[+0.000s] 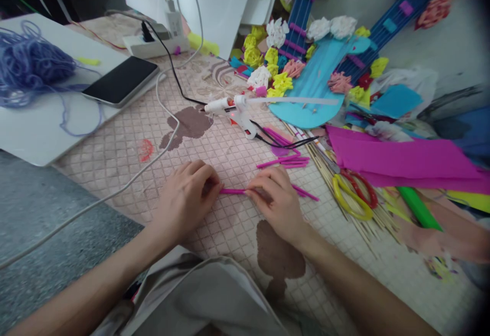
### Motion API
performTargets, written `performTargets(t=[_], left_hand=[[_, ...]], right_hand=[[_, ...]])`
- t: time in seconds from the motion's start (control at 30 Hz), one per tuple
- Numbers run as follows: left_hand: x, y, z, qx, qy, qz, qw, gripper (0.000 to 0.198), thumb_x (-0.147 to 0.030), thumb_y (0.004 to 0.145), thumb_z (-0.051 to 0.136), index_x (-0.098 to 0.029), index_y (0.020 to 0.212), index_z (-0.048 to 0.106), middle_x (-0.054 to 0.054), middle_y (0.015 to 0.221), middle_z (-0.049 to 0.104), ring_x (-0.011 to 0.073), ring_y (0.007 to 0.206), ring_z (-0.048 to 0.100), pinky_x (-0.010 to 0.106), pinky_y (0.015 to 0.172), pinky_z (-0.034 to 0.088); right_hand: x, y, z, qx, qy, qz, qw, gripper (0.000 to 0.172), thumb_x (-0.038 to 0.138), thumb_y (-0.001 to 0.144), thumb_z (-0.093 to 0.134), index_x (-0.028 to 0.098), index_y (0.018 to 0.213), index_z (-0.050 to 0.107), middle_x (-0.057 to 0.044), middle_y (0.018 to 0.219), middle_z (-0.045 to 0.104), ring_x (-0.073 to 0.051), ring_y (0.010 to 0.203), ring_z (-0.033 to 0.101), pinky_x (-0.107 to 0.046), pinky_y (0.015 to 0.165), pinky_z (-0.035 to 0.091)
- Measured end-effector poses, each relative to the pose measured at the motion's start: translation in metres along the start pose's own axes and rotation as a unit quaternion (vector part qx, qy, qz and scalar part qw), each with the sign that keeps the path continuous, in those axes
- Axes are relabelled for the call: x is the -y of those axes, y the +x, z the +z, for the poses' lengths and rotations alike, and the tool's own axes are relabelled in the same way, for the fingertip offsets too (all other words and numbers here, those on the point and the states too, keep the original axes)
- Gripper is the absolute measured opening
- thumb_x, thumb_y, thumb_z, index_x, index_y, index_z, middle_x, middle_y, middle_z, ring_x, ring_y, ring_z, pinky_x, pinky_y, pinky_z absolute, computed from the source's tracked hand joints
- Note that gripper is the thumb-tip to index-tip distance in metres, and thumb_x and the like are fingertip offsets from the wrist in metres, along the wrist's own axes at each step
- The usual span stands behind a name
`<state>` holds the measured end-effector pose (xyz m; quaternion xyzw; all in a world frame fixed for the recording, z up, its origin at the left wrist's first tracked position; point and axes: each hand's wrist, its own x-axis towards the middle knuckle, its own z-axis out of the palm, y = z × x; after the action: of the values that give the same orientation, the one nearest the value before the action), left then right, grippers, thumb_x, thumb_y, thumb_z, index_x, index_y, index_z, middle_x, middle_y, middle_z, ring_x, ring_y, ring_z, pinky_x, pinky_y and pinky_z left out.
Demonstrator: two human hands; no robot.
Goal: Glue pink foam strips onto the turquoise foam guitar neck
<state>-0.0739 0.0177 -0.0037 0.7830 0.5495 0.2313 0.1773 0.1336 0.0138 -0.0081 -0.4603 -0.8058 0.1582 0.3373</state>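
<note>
Left hand (187,193) and right hand (278,200) pinch a thin magenta strip (233,191); uneven pulling could crease it, and reaching far risks bumping the glue gun (242,117).

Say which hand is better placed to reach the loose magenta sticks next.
Probably the right hand: it is right beside the loose magenta sticks, while the left hand is farther away. Both pinch a magenta strip, so the right would likely need to let go first.
</note>
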Motion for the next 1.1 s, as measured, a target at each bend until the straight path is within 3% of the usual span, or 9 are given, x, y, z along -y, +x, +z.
performTargets(t=[0.27,0.47,0.6,0.73,0.8,0.9,1.0,1.1], left_hand=[[-0.008,0.002,-0.001,-0.025,0.043,0.025,0.998,0.008,-0.021,0.087,0.054,-0.017,0.082,0.059,0.006,0.087,0.058,0.0204,0.083,0.051,0.035,0.074,0.040],[-0.018,0.008,0.004,0.051,0.048,0.138,0.988,0.014,-0.026,0.090,0.052,-0.018,0.084,0.063,0.005,0.085,0.061,0.0223,0.085,0.050,0.037,0.074,0.037],[-0.017,0.013,0.005,0.069,0.064,0.143,0.985,0.016,-0.022,0.089,0.052,-0.017,0.078,0.062,0.005,0.082,0.062,0.0223,0.083,0.050,0.037,0.073,0.037],[-0.012,0.015,0.002,0.059,0.039,0.145,0.987,0.015,-0.022,0.090,0.051,-0.017,0.079,0.061,0.005,0.081,0.061,0.0216,0.082,0.050,0.036,0.073,0.038],[-0.009,0.016,-0.001,0.047,0.008,0.136,0.990,0.013,-0.021,0.089,0.052,-0.016,0.080,0.060,0.005,0.081,0.061,0.0207,0.081,0.050,0.035,0.073,0.039],[-0.003,0.021,-0.006,0.013,-0.045,0.112,0.993,0.010,-0.019,0.086,0.053,-0.017,0.079,0.061,0.004,0.080,0.062,0.0191,0.081,0.052,0.033,0.073,0.040],[0.001,0.028,-0.011,-0.014,-0.116,0.050,0.992,0.010,-0.023,0.084,0.056,-0.018,0.079,0.062,0.003,0.076,0.062,0.0160,0.073,0.052,0.029,0.067,0.040],[0.005,0.035,-0.015,0.037,-0.261,-0.060,0.963,0.018,-0.035,0.081,0.060,-0.018,0.080,0.062,0.001,0.068,0.059,0.0118,0.058,0.047,0.024,0.053,0.035]], right_hand=[[0.000,0.006,0.002,0.050,-0.001,0.053,0.997,0.008,0.015,0.084,0.061,0.021,0.081,0.057,-0.002,0.087,0.055,-0.019,0.089,0.049,-0.034,0.080,0.041],[-0.001,0.006,0.004,0.047,0.013,0.053,0.997,0.008,0.015,0.085,0.058,0.020,0.080,0.057,-0.003,0.087,0.055,-0.019,0.089,0.049,-0.034,0.079,0.041],[-0.001,0.005,-0.002,-0.013,0.102,0.074,0.992,0.010,0.020,0.090,0.052,0.021,0.082,0.057,-0.002,0.086,0.057,-0.018,0.088,0.051,-0.034,0.079,0.041],[-0.004,0.002,-0.009,-0.071,0.231,0.147,0.959,0.018,0.027,0.093,0.046,0.021,0.082,0.058,0.000,0.079,0.055,-0.015,0.077,0.052,-0.030,0.071,0.041],[-0.007,0.001,-0.009,-0.081,0.281,0.169,0.941,0.020,0.030,0.094,0.045,0.021,0.082,0.058,0.000,0.078,0.054,-0.014,0.072,0.050,-0.028,0.067,0.039],[-0.009,0.000,-0.008,-0.083,0.340,0.169,0.922,0.011,0.033,0.087,0.058,0.023,0.084,0.056,0.002,0.080,0.053,-0.013,0.070,0.048,-0.027,0.065,0.038],[-0.007,-0.001,-0.007,-0.083,0.357,0.168,0.915,0.019,0.032,0.081,0.065,0.023,0.080,0.049,0.003,0.078,0.049,-0.013,0.070,0.047,-0.026,0.064,0.038],[-0.006,-0.001,-0.011,-0.099,0.295,0.184,0.932,0.026,0.036,0.093,0.046,0.021,0.072,0.046,0.003,0.068,0.046,-0.012,0.062,0.042,-0.026,0.059,0.034]])
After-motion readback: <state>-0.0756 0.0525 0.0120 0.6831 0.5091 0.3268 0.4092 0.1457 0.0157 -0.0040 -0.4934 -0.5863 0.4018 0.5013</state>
